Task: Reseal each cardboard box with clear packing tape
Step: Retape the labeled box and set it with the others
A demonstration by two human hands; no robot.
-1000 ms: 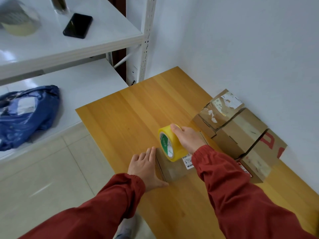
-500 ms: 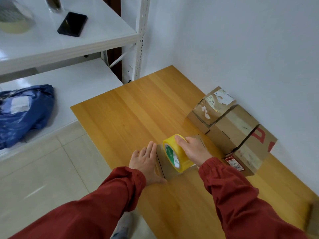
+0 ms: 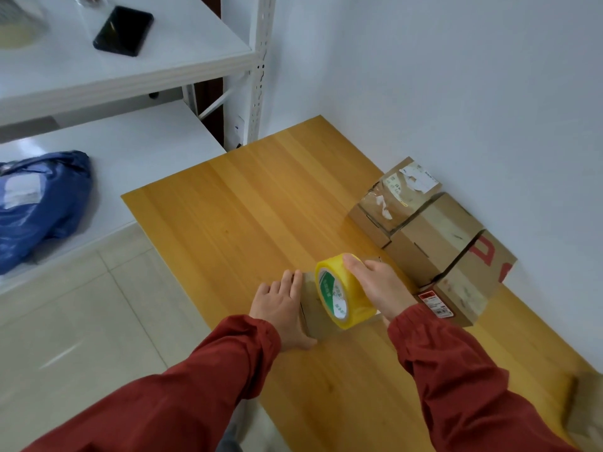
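Observation:
A small cardboard box (image 3: pixel 315 316) lies on the wooden table (image 3: pixel 248 223), mostly covered by my hands. My right hand (image 3: pixel 380 288) grips a yellow roll of packing tape (image 3: pixel 342 296) with a green and white core, held on edge over the box's top. My left hand (image 3: pixel 280 305) lies flat against the box's left side, fingers straight. Three more cardboard boxes stand in a row along the wall: a far one with torn labels (image 3: pixel 396 197), a middle one (image 3: pixel 430 238) and a near one with red print (image 3: pixel 473 275).
A white shelving unit stands at the left, with a black phone (image 3: pixel 124 31) on its upper shelf and a blue plastic bag (image 3: pixel 39 203) on the lower one. The white wall runs along the table's right side. A blurred cardboard corner (image 3: pixel 587 406) shows at the lower right. Pale tiled floor lies below left.
My right hand has drawn the tape roll toward me along the box top. The left hand stayed against the box's left side. The camera shifted slightly.

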